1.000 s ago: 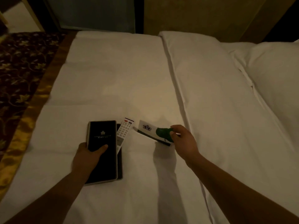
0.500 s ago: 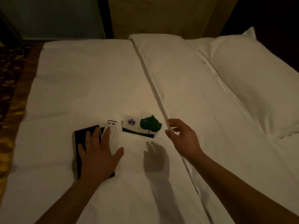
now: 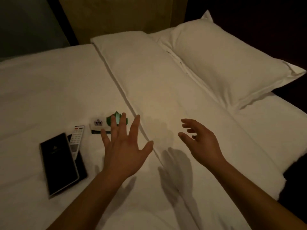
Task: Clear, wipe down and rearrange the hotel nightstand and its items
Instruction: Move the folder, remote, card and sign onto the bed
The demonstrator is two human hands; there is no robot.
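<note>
Both hands hover over the white bed (image 3: 49,90) and hold nothing: the left hand (image 3: 123,150) is spread wide with straight fingers, the right hand (image 3: 201,141) slack and loosely curled. A black folder (image 3: 58,161) lies on the sheet with a small pale emblem on its cover, the lettering too small to read. Overlapping the folder's right edge is a white remote (image 3: 76,138) with red buttons at its top. Further right of the folder sits a white card (image 3: 98,124) printed with a dark crown. A green leaf (image 3: 109,120) lies on it, partly behind the left fingers.
</note>
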